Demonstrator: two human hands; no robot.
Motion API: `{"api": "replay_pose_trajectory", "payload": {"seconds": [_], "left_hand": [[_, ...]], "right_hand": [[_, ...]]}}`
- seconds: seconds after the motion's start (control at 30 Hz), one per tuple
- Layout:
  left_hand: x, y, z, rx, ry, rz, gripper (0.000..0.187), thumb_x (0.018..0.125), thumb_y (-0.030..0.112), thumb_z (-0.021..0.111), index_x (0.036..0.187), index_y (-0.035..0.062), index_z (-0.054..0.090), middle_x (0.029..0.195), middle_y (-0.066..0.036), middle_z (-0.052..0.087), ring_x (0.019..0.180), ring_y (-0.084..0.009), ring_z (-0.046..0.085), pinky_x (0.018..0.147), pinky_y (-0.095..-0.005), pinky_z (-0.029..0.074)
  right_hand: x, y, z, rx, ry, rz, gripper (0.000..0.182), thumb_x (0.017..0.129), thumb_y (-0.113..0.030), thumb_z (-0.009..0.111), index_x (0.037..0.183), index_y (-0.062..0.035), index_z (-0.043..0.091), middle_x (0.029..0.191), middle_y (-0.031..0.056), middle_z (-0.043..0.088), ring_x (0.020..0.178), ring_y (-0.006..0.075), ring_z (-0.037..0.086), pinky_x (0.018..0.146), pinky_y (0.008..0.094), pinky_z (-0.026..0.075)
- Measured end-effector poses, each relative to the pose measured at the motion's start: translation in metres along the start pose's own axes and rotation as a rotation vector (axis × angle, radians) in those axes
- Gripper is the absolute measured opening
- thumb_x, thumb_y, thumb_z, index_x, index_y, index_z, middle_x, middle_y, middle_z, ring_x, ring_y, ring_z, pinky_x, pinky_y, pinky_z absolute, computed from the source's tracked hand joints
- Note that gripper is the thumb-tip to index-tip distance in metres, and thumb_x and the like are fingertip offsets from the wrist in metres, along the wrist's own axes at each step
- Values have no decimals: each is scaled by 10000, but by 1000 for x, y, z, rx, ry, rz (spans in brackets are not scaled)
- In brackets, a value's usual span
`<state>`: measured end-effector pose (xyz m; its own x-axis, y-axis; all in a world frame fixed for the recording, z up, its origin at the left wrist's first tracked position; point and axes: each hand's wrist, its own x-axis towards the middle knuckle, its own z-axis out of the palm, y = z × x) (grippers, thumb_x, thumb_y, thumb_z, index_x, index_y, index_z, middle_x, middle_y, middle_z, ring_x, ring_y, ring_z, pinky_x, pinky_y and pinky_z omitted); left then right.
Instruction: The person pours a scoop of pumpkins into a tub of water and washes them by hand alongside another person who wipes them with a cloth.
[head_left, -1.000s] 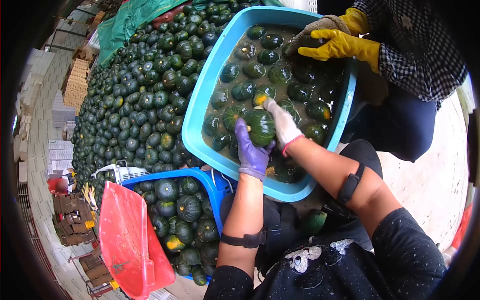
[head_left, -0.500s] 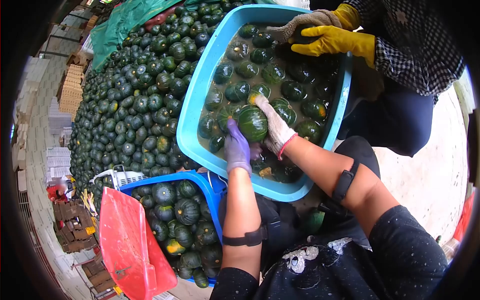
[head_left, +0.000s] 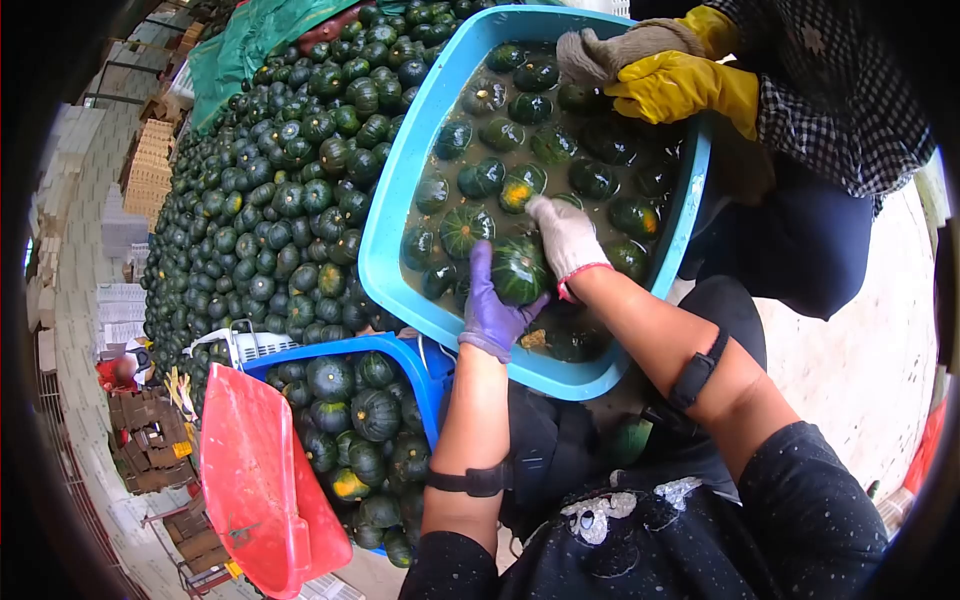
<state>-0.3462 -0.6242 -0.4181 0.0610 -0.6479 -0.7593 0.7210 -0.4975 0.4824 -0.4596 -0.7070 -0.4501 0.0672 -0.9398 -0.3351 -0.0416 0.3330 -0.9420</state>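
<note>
My left hand (head_left: 497, 305), in a purple glove, holds a round dark green squash (head_left: 519, 271) from below and the left, thumb up its side. Just above and right of that squash is my right hand (head_left: 568, 235), in a white knit glove with a red cuff. Its fingers are bent, and what they hold, if anything, is hidden. Both hands are over the light blue tub (head_left: 378, 250) of murky water, where several squashes float. A squash with an orange patch (head_left: 521, 187) floats just beyond my right fingertips.
A co-worker's yellow-gloved hands (head_left: 680, 85) hold a grey-brown cloth (head_left: 630, 50) at the tub's far right. A huge heap of squashes (head_left: 270, 210) lies left. Nearer stand a blue crate (head_left: 425, 375) of squashes and a red plastic scoop (head_left: 250, 470).
My right hand has come away from the held squash's side, while my left hand has tilted around it. The co-worker's yellow gloves and cloth have shifted slightly.
</note>
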Motion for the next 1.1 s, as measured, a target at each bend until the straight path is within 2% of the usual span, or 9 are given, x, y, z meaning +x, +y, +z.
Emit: {"api": "replay_pose_trajectory", "payload": {"seconds": [0.2, 0.3, 0.33, 0.4, 0.5, 0.73, 0.83, 0.97, 1.1], "left_hand": [[-18, 129, 72, -230, -44, 650, 762, 903, 548, 568, 1428, 93, 254, 1375, -195, 402, 1212, -361, 491, 1066, -508, 415], [19, 158, 51, 446, 58, 976, 562, 932, 423, 580, 1364, 86, 455, 1410, -204, 451, 1270, -324, 470, 1063, -429, 402], [40, 152, 38, 1309, 56, 855, 569, 895, 425, 614, 1335, 82, 505, 1331, -173, 524, 1223, -307, 513, 1014, -392, 424], [71, 107, 22, 1804, -48, 282, 601, 809, 461, 686, 1248, 63, 588, 1191, -171, 613, 1122, -309, 586, 969, -338, 450], [84, 32, 37, 2273, 322, 251, 782, 750, 463, 722, 1366, 49, 476, 1390, -196, 486, 1263, -357, 495, 1047, -404, 419], [103, 25, 8, 1684, 199, 115, 853, 697, 372, 835, 1386, 100, 413, 1306, -183, 535, 1240, -288, 524, 1012, -480, 446], [50, 34, -1, 657, 125, 20, 577, 862, 399, 676, 1341, 145, 478, 1270, -122, 580, 1189, -302, 550, 1017, -486, 429], [28, 13, -26, -21, 142, 286, 565, 849, 453, 686, 1300, 165, 506, 1241, -98, 587, 1123, -284, 579, 975, -501, 464], [42, -5, -30, -5, 188, 330, 595, 842, 476, 693, 1301, 154, 494, 1314, -100, 518, 1214, -294, 510, 936, -533, 488]], "right_hand": [[13, -77, -30, 675, 149, 102, 319, 908, -342, 540, 930, -35, 623, 736, 18, 536, 581, 111, 504, 534, 269, 445], [16, -80, -31, 662, 134, 142, 309, 902, -327, 541, 936, -31, 625, 743, 27, 543, 602, 117, 515, 537, 276, 450], [20, -76, -29, 657, 122, 149, 265, 940, -324, 537, 926, -68, 601, 762, -1, 518, 628, 103, 521, 520, 263, 457], [22, -77, -25, 698, 82, 228, 259, 929, -314, 543, 942, -64, 608, 794, 5, 525, 657, 107, 529, 533, 269, 464], [24, -74, -15, 701, 14, 237, 259, 917, -298, 544, 949, -51, 614, 769, 28, 536, 630, 133, 522, 540, 278, 456], [53, -23, -10, 82, 62, 34, 331, 919, -310, 513, 1028, -23, 637, 807, 126, 613, 697, 229, 583, 622, 353, 465], [53, -10, -20, -408, 26, -195, 325, 930, -268, 456, 1029, -18, 638, 891, 226, 645, 855, 364, 636, 734, 416, 486], [30, -9, 2, -496, -328, -129, 481, 917, -340, 350, 1079, 15, 631, 1187, 272, 585, 1096, 463, 539, 970, 465, 410], [-18, -2, 32, -328, -126, 232, 583, 863, -531, 530, 1200, -63, 617, 1185, 253, 611, 1163, 380, 557, 992, 416, 424]]}}
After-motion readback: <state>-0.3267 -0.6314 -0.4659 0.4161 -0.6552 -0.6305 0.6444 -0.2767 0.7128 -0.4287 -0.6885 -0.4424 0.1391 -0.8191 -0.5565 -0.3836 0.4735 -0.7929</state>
